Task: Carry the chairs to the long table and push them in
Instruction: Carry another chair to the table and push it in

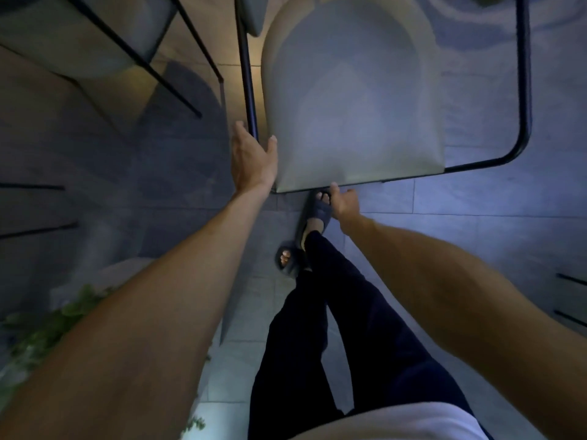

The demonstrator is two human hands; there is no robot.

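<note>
Fingers (239, 130) of left hand (251, 157): fairly straight, close together, lying along the outer side of the black tube; thumb spread wide, its tip on the seat's left edge.
Left hand grip: tube runs between thumb and fingers; nothing is wrapped round it.
Right hand (344, 201): thumb raised, its tip touching the seat's near edge; other fingers curled in below. Cannot tell whether they hold the bar under the edge.
Head view, chair (349, 106): directly ahead of both arms, seen from above; pale rounded seat, near edge towards the person.
Frame (525, 90): thin black tube, running up both sides and bending round the near right corner.
Second chair (79, 36): upper left, same pale seat and black legs, apart from the first.
Floor (476, 242): grey tiles, dim bluish light.
Feet: dark slides (317, 214), one just beside the right hand under the seat's near edge; dark trousers (349, 312).
Plant (47, 325): green leaves, lower left, blurred.
</note>
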